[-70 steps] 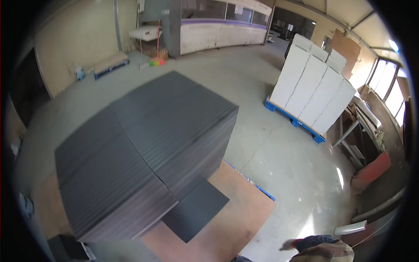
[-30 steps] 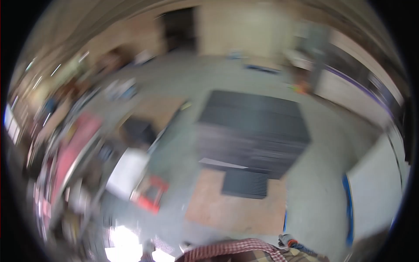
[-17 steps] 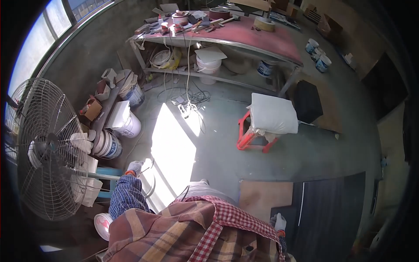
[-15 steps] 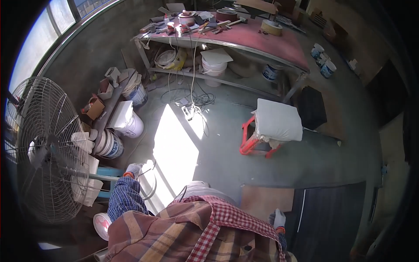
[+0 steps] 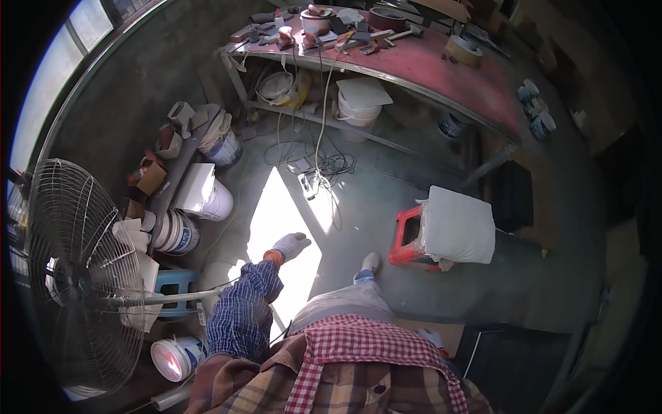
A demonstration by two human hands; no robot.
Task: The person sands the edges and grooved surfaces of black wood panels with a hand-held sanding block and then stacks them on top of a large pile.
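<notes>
My left hand (image 5: 291,245), in a pale work glove with an orange cuff, reaches forward over the sunlit patch of floor (image 5: 265,224). Its fingers are loosely bent and a little apart, and nothing shows in them. Low on the right, my right hand (image 5: 432,338), gloved too, hangs beside my checked apron (image 5: 376,338), which covers part of it. Its visible fingers look loosely stretched, with nothing seen in them. A brown board (image 5: 452,332) lies under that hand. One shoe (image 5: 371,261) shows ahead of the apron.
A large caged fan (image 5: 76,276) stands at left, its pole (image 5: 169,299) beside a blue stool (image 5: 178,283). Buckets (image 5: 214,200) line the wall. Ahead, cables (image 5: 331,162) lie before a red-topped workbench (image 5: 441,69). A red stool (image 5: 407,238) carries a white cushion-like block (image 5: 458,224).
My left hand has moved from beside the fan pole forward and right, over the sunlit floor. My right hand is now more hidden by the apron. A shoe has come into sight.
</notes>
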